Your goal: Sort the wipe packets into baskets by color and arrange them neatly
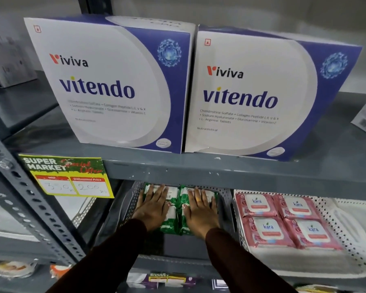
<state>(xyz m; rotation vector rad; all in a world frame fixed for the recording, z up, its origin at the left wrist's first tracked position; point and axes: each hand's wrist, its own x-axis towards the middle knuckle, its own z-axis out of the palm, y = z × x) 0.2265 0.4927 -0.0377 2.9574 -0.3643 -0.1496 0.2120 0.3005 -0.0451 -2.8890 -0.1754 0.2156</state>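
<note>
1. Left hand (151, 205) and right hand (200, 208), grip released, press flat on green packets (173, 224) in the grey basket (227, 210)
2. Right of them, pink packets (282, 218) already lie squared in the white basket (334, 227); sorting looks nearly finished

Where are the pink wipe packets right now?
In the head view, the four pink wipe packets lie two by two in the white basket on the lower shelf, right of the grey basket with the green packets.
</note>
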